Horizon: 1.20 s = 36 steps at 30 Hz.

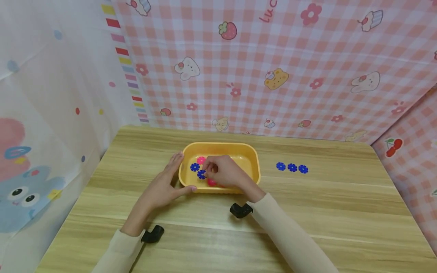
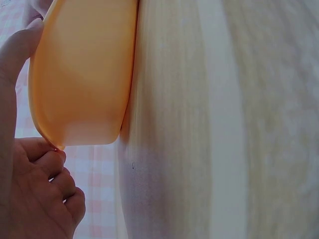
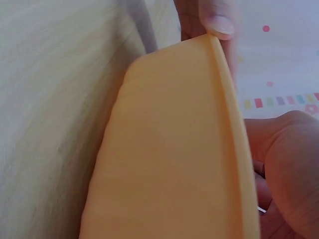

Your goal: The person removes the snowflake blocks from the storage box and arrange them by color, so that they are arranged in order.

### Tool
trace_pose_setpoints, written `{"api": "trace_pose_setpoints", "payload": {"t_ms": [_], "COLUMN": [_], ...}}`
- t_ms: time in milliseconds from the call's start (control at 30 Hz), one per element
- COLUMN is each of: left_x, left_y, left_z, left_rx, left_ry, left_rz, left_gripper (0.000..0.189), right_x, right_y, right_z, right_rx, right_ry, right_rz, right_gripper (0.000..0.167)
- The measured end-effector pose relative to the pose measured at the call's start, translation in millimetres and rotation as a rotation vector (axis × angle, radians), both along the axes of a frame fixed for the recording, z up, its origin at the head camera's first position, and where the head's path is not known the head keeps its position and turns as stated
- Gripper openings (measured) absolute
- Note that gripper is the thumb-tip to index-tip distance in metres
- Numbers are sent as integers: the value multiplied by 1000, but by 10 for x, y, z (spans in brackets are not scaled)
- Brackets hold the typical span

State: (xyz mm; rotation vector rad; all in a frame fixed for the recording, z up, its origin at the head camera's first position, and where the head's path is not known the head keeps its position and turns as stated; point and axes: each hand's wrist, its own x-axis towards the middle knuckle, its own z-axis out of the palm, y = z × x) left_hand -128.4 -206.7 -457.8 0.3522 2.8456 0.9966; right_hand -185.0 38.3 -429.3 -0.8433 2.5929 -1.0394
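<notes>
A yellow plastic tray [image 1: 253, 163] stands on the table with blue and pink notched, flower-shaped discs inside. My left hand [image 1: 163, 187] holds the tray's left end, thumb at the near rim and fingers along the far left corner. In the left wrist view, those fingers [image 2: 52, 167] bend at the rim. Inside the tray, my right hand [image 1: 223, 172] has its thumb and forefinger together at the edge of a blue disc [image 1: 201, 174]. Another blue disc [image 1: 195, 167] and a pink disc [image 1: 201, 160] lie close by. Pink pieces [image 1: 212, 182] show below the right hand, partly covered.
Three blue discs [image 1: 292, 167] lie in a row on the wooden table [image 1: 324, 212], right of the tray. A pink checked cloth [image 1: 252, 98] hangs behind the table, and a white patterned cloth [image 1: 68, 94] hangs at the left. Black wrist mounts [image 1: 153, 234] sit at both sleeves.
</notes>
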Motion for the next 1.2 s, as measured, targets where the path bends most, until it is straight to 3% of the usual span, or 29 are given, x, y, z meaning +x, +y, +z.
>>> {"api": "trace_pose_setpoints", "payload": {"t_ms": [400,733,1200], "left_x": [2,-2,4], "left_y": [-2,15,15], "left_z": [-12,8,4], "left_rx": [-12,-16,-17], "left_ry": [2,-5,-10], "left_rz": [-3,9,13], "left_gripper": [119,118,118], "right_x": [90,134,210], "right_y": [253,434,702], "right_z": [48,105,131], "right_rx": [-41,-120,-183], "right_ry": [37,37,104], "right_rz": [-98,-132,-209], "right_gripper": [3,5,5]}}
